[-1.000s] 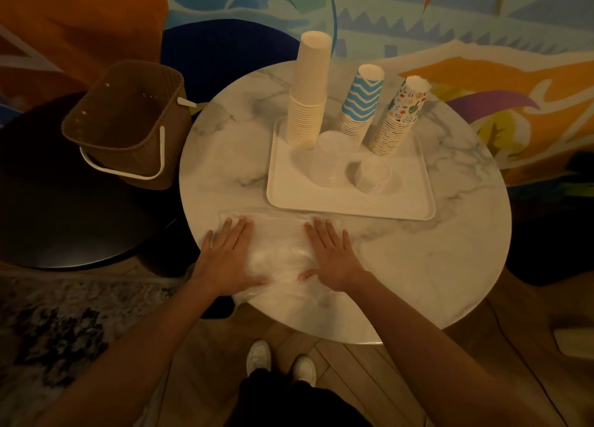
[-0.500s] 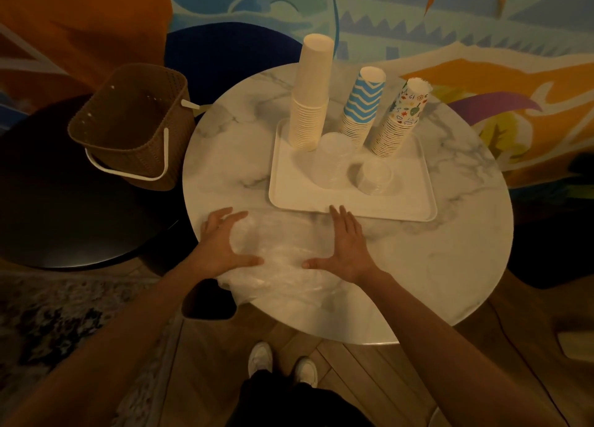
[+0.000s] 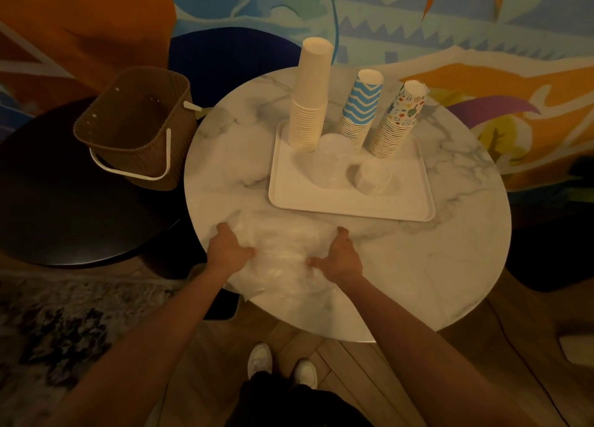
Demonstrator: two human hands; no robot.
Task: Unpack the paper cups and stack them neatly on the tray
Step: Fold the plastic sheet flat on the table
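Note:
Three upside-down stacks stand along the back of a white tray (image 3: 350, 206): plain cream cups (image 3: 310, 105), blue zigzag cups (image 3: 361, 108) and cups with small coloured prints (image 3: 398, 121). In front of them sit a tall stack of clear cups (image 3: 334, 159) and a short clear stack (image 3: 373, 177). Crumpled clear plastic wrapping (image 3: 283, 253) lies at the table's near edge. My left hand (image 3: 229, 249) grips its left side and my right hand (image 3: 340, 256) grips its right side, fingers curled into the plastic.
The round marble table (image 3: 450, 266) has bare surface to the right of my hands. A brown woven basket (image 3: 138, 127) with a white handle stands on a dark round table (image 3: 64, 217) to the left. A painted wall rises behind.
Both hands lay flat on the plastic a second ago. They have since spread to its sides and curled in, bunching the wrapping between them.

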